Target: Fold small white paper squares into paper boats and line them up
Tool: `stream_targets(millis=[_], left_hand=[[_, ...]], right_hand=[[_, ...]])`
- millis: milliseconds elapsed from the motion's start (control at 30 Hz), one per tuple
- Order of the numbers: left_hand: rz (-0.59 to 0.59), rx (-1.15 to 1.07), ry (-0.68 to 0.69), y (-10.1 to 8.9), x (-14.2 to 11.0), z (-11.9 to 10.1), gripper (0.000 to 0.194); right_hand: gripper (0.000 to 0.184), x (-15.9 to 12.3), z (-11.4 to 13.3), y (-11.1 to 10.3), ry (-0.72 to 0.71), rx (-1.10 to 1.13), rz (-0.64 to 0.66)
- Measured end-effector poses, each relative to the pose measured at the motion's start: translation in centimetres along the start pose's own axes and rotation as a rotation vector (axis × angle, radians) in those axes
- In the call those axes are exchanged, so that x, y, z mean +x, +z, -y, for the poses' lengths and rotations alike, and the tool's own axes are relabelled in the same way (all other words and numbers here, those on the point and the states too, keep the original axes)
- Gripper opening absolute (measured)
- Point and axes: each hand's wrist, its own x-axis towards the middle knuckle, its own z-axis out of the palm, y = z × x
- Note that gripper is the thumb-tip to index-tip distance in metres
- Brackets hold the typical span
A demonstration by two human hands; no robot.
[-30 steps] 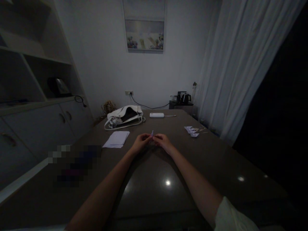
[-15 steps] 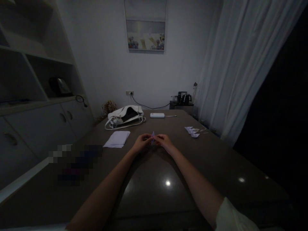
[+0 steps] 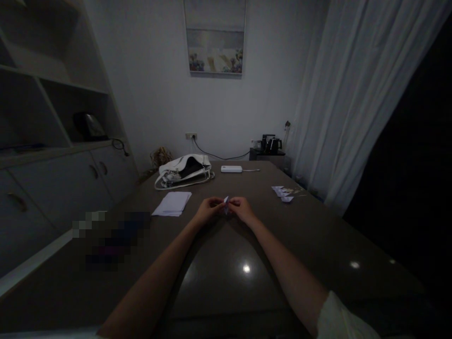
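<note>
Head view: folded paper [image 3: 226, 205], long axis near upright, sits directly between left hand [image 3: 209, 210] and right hand [image 3: 241, 209], neither clearly nearer, each grip pinching it, well in from the left and right edges of the tabletop [image 3: 261, 189].

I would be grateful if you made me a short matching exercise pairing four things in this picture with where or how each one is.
Things:
1. Small folded paper
2. Stack of sheets
3. White bag
4. Group of folded pieces

Places and states:
A. On the table, to the right of both hands
B. Gaping open, towards the far end of the table
C. Held between the left hand and the right hand
D. Lying flat, to the left of both hands

Right pairs: 1-C, 2-D, 3-B, 4-A
</note>
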Motion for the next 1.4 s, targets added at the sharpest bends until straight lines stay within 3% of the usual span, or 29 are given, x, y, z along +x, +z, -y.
stream_targets(millis=[400,800,1400], left_hand=[[-0.031,0.222,0.000,-0.1,-0.4,-0.8,0.045],[-0.031,0.128,-0.045,0.1,-0.6,-1.5,0.038],[-0.025,0.073,-0.081,0.1,-0.5,-1.2,0.043]], right_hand=[[0.012,-0.1,0.1,0.3,-0.132,-0.240,-0.113],[0.011,-0.2,0.3,0.4,-0.148,-0.334,-0.139],[0.012,-0.5,0.9,0.5,-0.144,-0.334,-0.138]])
